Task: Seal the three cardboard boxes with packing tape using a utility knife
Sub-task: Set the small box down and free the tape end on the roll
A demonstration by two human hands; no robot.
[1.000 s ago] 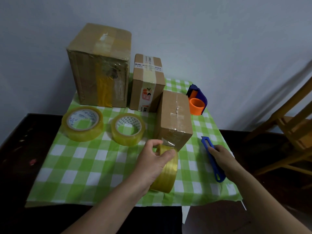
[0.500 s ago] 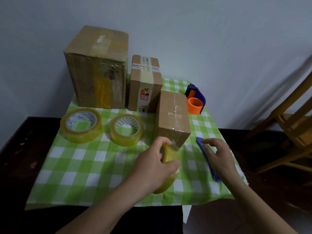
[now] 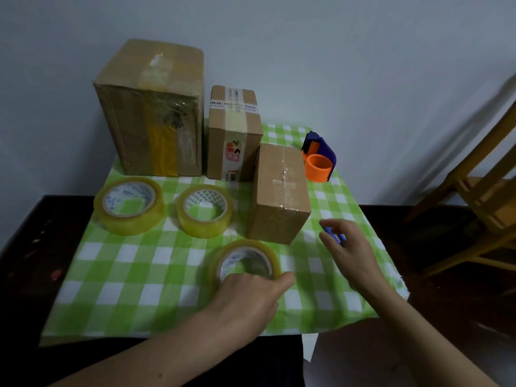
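Three cardboard boxes stand on the green checked cloth [image 3: 134, 277]: a large one [image 3: 150, 113] at the back left, a medium one [image 3: 234, 135] beside it, and a small one [image 3: 279, 196] in front with clear tape along its top seam. A yellowish tape roll [image 3: 268, 254] lies flat in front of the small box. My left hand [image 3: 248, 294] grips its near rim, with the thumb stretched out to the right. My right hand [image 3: 349, 255] is to the right of the small box, its fingers curled round the blue utility knife [image 3: 333, 234], most of which is hidden.
Two more tape rolls [image 3: 128, 205] [image 3: 205, 210] lie flat on the left of the cloth. An orange and blue tape dispenser [image 3: 319, 160] sits behind the small box. A wooden chair [image 3: 480, 191] stands at the right. The dark table [image 3: 25, 263] extends past the cloth.
My left hand has brought the tape roll from upright at the small box down flat onto the cloth. My right hand has closed round the knife and moved up and left.
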